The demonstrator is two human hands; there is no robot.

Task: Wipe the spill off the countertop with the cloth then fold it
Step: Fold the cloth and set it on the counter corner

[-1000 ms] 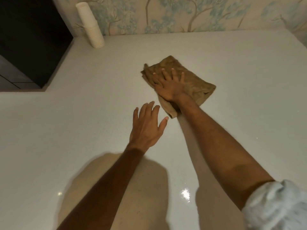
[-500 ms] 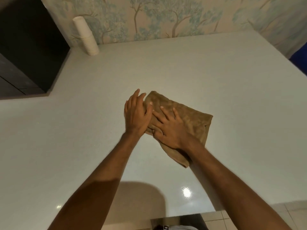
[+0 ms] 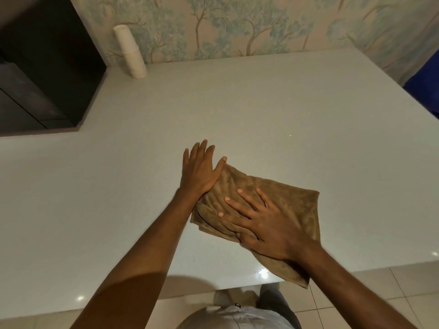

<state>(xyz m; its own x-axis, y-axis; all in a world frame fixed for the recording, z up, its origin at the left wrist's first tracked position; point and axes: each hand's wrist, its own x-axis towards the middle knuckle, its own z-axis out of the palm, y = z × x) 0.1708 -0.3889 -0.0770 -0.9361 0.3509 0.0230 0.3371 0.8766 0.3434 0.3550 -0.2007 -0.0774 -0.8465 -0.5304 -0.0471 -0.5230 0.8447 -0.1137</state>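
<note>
The right hand [image 3: 266, 230] lies flat and covers the middle of the brown cloth [image 3: 289, 203]; the wrist hides its near corner. The left hand [image 3: 200, 172] covers the cloth's left edge. No spill can be made out on the countertop [image 3: 118, 186].

No legible text, labels, brand names, numbers or signs anywhere in the frame. One candidate only: a small dark tag [image 3: 236, 305] on the person's clothing, bottom centre of the frame, carries a pale mark, too small and blurred to read. Wallpaper [image 3: 237, 27] along the upper edge shows a tree pattern only, no lettering.
</note>
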